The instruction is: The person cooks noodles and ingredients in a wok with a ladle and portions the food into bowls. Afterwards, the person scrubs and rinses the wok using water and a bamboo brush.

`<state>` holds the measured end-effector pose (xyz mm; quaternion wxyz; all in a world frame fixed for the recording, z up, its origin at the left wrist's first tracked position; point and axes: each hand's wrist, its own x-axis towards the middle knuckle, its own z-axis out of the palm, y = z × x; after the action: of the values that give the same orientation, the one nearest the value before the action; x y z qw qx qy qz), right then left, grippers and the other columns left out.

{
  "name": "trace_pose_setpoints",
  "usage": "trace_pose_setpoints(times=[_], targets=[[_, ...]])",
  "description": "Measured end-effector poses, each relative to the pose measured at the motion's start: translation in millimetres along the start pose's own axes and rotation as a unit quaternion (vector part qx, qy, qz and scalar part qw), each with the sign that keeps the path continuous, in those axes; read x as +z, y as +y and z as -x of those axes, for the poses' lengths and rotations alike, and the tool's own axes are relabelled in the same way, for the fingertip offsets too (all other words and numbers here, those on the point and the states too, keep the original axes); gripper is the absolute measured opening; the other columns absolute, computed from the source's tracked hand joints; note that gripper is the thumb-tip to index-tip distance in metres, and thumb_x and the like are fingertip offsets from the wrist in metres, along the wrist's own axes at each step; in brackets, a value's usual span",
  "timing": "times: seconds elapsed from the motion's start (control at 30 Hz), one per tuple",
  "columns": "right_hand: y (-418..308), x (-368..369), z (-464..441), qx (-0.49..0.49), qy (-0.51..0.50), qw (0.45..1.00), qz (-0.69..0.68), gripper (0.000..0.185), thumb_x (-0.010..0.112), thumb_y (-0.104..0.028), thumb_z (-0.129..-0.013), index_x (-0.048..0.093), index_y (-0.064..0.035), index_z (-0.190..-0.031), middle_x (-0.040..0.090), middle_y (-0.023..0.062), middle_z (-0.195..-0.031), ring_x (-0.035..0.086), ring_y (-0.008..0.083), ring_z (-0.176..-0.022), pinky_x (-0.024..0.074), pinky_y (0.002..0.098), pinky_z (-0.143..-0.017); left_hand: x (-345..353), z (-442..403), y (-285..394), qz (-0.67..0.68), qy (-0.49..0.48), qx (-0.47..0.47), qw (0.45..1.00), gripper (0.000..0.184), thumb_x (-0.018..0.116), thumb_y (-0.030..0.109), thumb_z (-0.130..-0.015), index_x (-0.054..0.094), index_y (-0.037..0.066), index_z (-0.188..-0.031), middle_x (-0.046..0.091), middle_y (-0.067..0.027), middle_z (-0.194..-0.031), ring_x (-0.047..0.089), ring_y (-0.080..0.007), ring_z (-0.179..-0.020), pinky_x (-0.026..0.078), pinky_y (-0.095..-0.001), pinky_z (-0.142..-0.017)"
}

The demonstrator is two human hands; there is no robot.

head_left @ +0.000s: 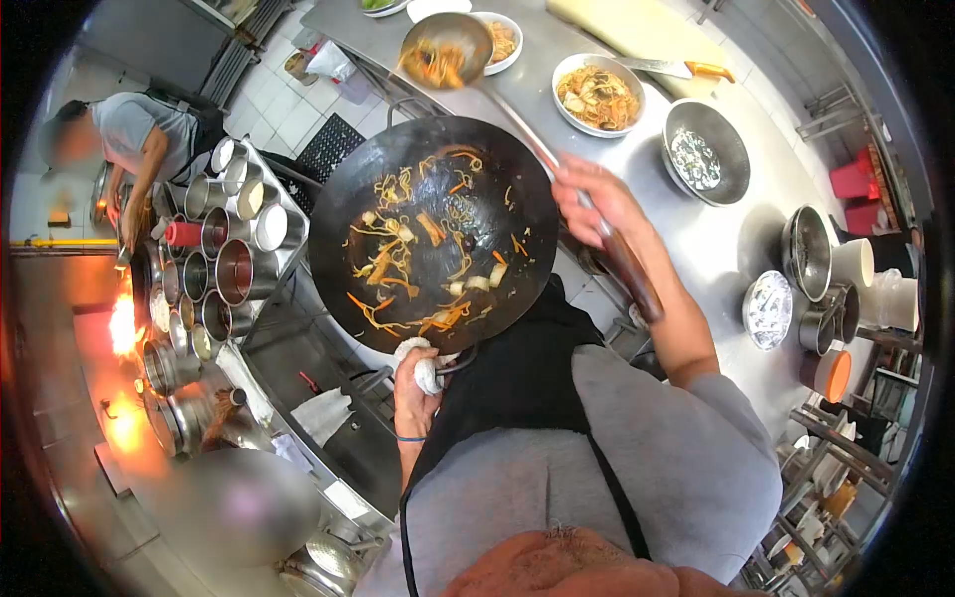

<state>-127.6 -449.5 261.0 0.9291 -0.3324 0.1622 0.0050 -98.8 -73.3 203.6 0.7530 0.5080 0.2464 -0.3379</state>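
A dark, round wok (509, 234) is seen in the upper middle of the frame, in front of the black apron (507, 373). Its inner side is smooth and shiny, and over it thin brown noodles (396, 231) are scattered together with orange strips and small pale pieces. Above the wok's upper rim a ladle (479, 48) is held; its round metal bowl is loaded with similar noodles. The ladle has a long, thin metal shaft and a dark brown, rounded grip.

The shaft is gripped by the right hand (602, 199) — its fingers are closed around the metal, just above the brown grip. The left hand (413, 383) is closed at the wok's lower edge, where a white, crumpled cloth (428, 374) is held against the handle.

On the shiny metal surface (696, 249), at upper right, a white bowl (638, 90) is filled with noodles; a second white bowl (515, 52) is partly hidden behind the ladle. A knife (686, 69) with an orange handle is laid near them. At far left, beside many metal pots, another person (149, 129) is seen near orange flames (125, 320).
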Motion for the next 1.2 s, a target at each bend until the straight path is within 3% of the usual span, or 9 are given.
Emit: trace_pose_setpoints(times=[0.13, 0.33, 0.57, 0.67, 0.73, 0.77, 0.87, 1.07, 1.2], targets=[[-24.9, 4.9, -62.3, -0.125, 0.120, 0.967, 0.185, 0.048, 0.056, -0.014, -0.096, 0.044, -0.0024, -0.141, 0.045, -0.0009, -0.069, 0.037, 0.0080, -0.039, 0.0367, 0.0260, -0.034, 8.6, 12.7, 0.2, -0.020, 0.013, -0.005, 1.000, 0.011, 0.067, 0.012, -0.078, 0.059, 0.010, -0.087, 0.062, -0.0059, -0.079, 0.065, -0.0229, -0.070, 0.052, -0.0347, -0.060], [-47.0, -45.4, -146.8, -0.176, 0.178, 0.842, 0.478, 0.039, 0.058, -0.014, -0.087, 0.058, -0.0007, -0.124, 0.056, 0.0044, -0.060, 0.056, 0.0159, -0.045, 0.0469, 0.0339, -0.043, 0.9, 15.1, -8.2, -0.005, -0.014, 0.017, 1.000, 0.017, 0.064, 0.008, -0.077, 0.059, 0.006, -0.093, 0.065, -0.0110, -0.085, 0.068, -0.0274, -0.079, 0.057, -0.0408, -0.072], [-50.0, -65.0, -156.9, -0.234, 0.221, 0.746, 0.583, 0.053, 0.054, -0.014, -0.086, 0.052, 0.0002, -0.136, 0.067, 0.0238, -0.075, 0.067, 0.0314, -0.059, 0.0550, 0.0423, -0.060, 0.7, 23.9, -12.0, 0.004, 0.005, 0.026, 1.000, 0.017, 0.065, 0.007, -0.077, 0.059, 0.006, -0.092, 0.063, -0.0096, -0.084, 0.066, -0.0260, -0.076, 0.057, -0.0387, -0.071], [-24.9, -83.6, -163.1, -0.394, 0.257, 0.612, 0.635, 0.056, 0.058, -0.019, -0.087, 0.051, -0.0019, -0.139, 0.068, 0.0228, -0.083, 0.067, 0.0284, -0.071, 0.0546, 0.0405, -0.070, 2.5, 20.6, -11.9, -0.009, 0.010, 0.028, 1.000, 0.015, 0.065, 0.008, -0.077, 0.059, 0.006, -0.091, 0.061, -0.0082, -0.081, 0.065, -0.0247, -0.075, 0.055, -0.0373, -0.070], [-16.7, -46.1, -108.4, -0.320, 0.230, 0.724, 0.566, 0.056, 0.062, -0.017, -0.087, 0.050, 0.0002, -0.139, 0.065, 0.0291, -0.113, 0.069, 0.0306, -0.095, 0.0519, 0.0378, -0.087, -0.5, 23.2, -15.5, -0.008, 0.021, 0.021, 1.000, 0.013, 0.065, 0.008, -0.078, 0.059, 0.007, -0.090, 0.060, -0.0072, -0.080, 0.064, -0.0237, -0.074, 0.054, -0.0363, -0.069], [3.8, -48.4, -93.8, -0.408, 0.189, 0.723, 0.525, 0.055, 0.061, -0.014, -0.091, 0.047, -0.0003, -0.141, 0.063, 0.0293, -0.122, 0.067, 0.0313, -0.105, 0.0501, 0.0364, -0.091, -10.7, 17.2, -18.3, -0.013, 0.021, 0.017, 1.000, 0.012, 0.064, 0.008, -0.078, 0.059, 0.006, -0.090, 0.060, -0.0071, -0.079, 0.063, -0.0227, -0.072, 0.053, -0.0352, -0.067], [55.8, -28.7, -10.4, -0.379, 0.141, 0.736, 0.543, 0.055, 0.062, -0.013, -0.093, 0.044, -0.0047, -0.144, 0.060, 0.0305, -0.125, 0.061, 0.0413, -0.115, 0.0496, 0.0429, -0.096, -20.1, 8.2, -19.5, -0.031, 0.010, 0.028, 0.999, 0.012, 0.064, 0.008, -0.079, 0.060, 0.007, -0.090, 0.059, -0.0065, -0.079, 0.061, -0.0217, -0.070, 0.052, -0.0344, -0.065], [100.9, -59.0, 76.8, -0.184, 0.139, 0.746, 0.625, 0.048, 0.062, -0.012, -0.090, 0.054, -0.0128, -0.138, 0.067, 0.0237, -0.111, 0.066, 0.0425, -0.097, 0.0535, 0.0447, -0.086, 23.4, -14.0, -5.6, -0.032, -0.072, 0.078, 0.994, 0.012, 0.062, 0.002, -0.080, 0.057, -0.001, -0.090, 0.061, -0.0126, -0.081, 0.068, -0.0308, -0.072, 0.059, -0.0385, -0.069], [69.3, -68.1, 73.2, -0.248, 0.200, 0.679, 0.661, 0.043, 0.060, -0.014, -0.091, 0.059, -0.0178, -0.134, 0.069, 0.0183, -0.093, 0.066, 0.0404, -0.080, 0.0532, 0.0502, -0.074, 61.0, -25.6, -6.2, -0.042, -0.114, 0.157, 0.980, 0.008, 0.064, 0.003, -0.082, 0.060, 0.001, -0.087, 0.060, -0.0086, -0.079, 0.066, -0.0233, -0.067, 0.059, -0.0373, -0.070]])
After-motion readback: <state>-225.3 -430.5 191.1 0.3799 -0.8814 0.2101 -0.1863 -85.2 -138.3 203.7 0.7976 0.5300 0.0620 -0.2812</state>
